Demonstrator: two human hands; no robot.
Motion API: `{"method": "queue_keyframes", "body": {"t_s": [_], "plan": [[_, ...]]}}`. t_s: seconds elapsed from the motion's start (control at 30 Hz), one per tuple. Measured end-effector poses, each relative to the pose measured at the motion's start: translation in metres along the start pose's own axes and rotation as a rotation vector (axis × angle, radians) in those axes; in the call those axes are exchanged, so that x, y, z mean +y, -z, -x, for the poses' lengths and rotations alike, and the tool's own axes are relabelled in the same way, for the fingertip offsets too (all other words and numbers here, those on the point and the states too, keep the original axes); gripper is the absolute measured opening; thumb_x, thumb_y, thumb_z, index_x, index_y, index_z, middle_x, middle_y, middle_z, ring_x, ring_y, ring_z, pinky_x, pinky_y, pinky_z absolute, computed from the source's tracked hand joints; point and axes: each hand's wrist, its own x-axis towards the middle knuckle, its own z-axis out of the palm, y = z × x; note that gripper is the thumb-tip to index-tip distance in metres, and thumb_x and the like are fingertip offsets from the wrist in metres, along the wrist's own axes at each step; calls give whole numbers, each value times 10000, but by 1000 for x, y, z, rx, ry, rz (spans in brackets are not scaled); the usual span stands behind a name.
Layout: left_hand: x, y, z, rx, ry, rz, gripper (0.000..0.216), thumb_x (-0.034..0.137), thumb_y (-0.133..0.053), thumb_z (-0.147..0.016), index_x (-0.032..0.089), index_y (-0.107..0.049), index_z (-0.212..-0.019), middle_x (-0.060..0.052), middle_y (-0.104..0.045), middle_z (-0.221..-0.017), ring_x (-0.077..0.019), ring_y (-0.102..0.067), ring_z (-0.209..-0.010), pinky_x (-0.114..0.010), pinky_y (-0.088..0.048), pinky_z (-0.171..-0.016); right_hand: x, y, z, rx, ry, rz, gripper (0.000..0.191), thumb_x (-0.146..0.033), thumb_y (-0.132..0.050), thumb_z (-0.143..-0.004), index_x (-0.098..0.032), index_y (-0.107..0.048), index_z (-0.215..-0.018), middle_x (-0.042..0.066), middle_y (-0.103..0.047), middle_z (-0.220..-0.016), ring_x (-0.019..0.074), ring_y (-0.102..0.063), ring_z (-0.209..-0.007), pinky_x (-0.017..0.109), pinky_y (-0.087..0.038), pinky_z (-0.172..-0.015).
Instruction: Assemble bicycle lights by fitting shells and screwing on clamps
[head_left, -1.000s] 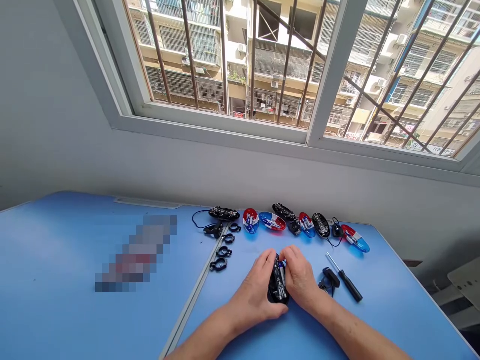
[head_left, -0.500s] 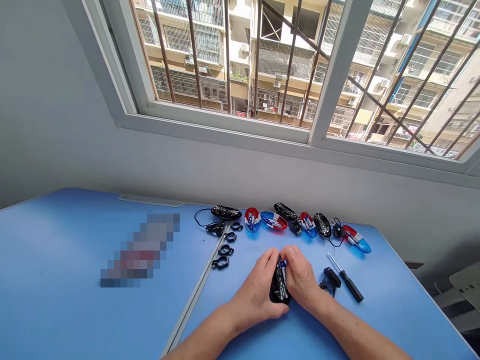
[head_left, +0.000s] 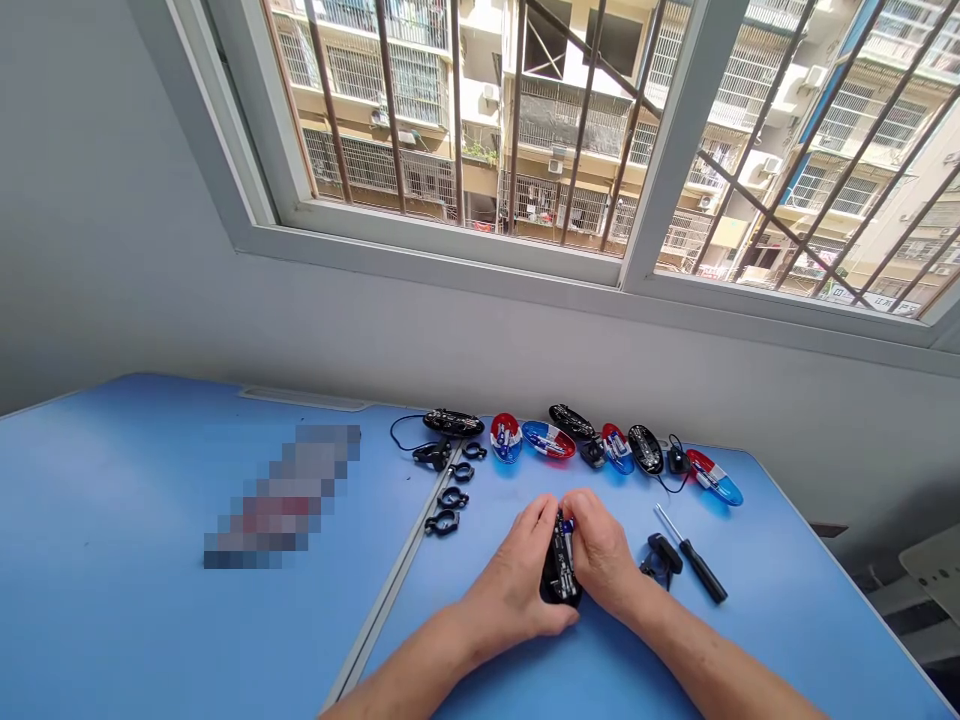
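A black oval device [head_left: 560, 570] with a circuit board showing on top rests on the blue table [head_left: 150, 560], gripped from both sides. My left hand [head_left: 517, 580] curls round its left edge. My right hand [head_left: 604, 560] wraps its right edge, with fingertips pinched at the far end of the device. A screwdriver [head_left: 694, 566] with a black handle lies just right of my right hand, beside a small black clamp piece [head_left: 660, 556].
Along the table's far edge lies a row of red-and-blue lens covers [head_left: 547, 440] and black oval bodies [head_left: 452, 422] with thin wires. Several black ring clips [head_left: 448, 497] sit left of my hands. A seam [head_left: 390, 600] splits the tabletop. A barred window [head_left: 570, 130] fills the wall behind.
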Motion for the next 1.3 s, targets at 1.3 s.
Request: {"method": "queue_keyframes", "body": {"t_s": [1.3], "plan": [[-1,-2,2,35,-35,22,917,172,-707,-542,207,-344,-1384,-133,-382,-1409,-376,-336,-1332,-498,-317,-1114,3,10,3,-29,-92,-186,210,-73,-319,-780,-225,-455,-829,9,-614,-808,136,-561,-696,246,-465,-635]]}}
